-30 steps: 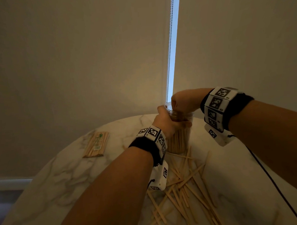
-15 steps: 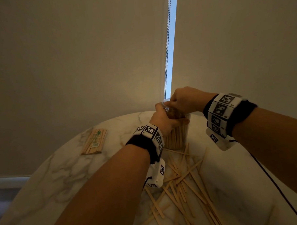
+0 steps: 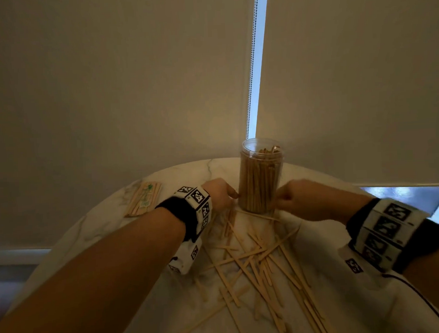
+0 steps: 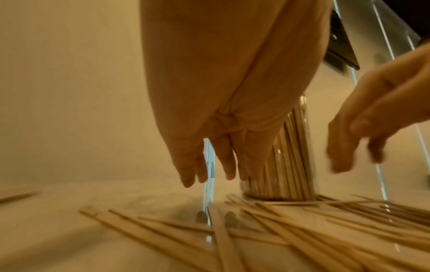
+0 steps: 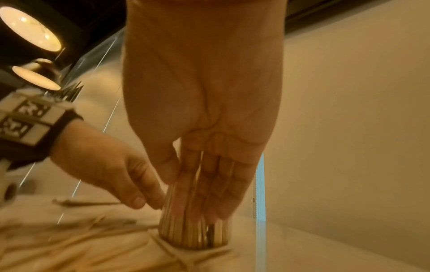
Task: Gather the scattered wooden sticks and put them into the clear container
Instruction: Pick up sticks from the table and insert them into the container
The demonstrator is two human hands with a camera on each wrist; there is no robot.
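Note:
The clear container (image 3: 261, 174) stands upright at the table's far side, its mouth uncovered, packed with upright wooden sticks. Many loose wooden sticks (image 3: 257, 260) lie crisscrossed on the marble table (image 3: 110, 229) in front of it. My left hand (image 3: 221, 195) is low at the container's left side, fingers straight and empty in the left wrist view (image 4: 223, 162). My right hand (image 3: 294, 197) is at its right side, fingers extended along the wall (image 5: 209, 184), holding nothing. Whether either hand touches the container (image 5: 193, 230) I cannot tell.
A wrapped bundle of sticks (image 3: 143, 198) lies at the table's far left. Closed roller blinds with a bead chain (image 3: 251, 89) hang right behind the table. A black cable (image 3: 420, 298) trails from my right wrist over the table's right part.
Both hands have dropped from the container's mouth to its lower sides. The left hand has let go of the container, and the right hand has left its opening.

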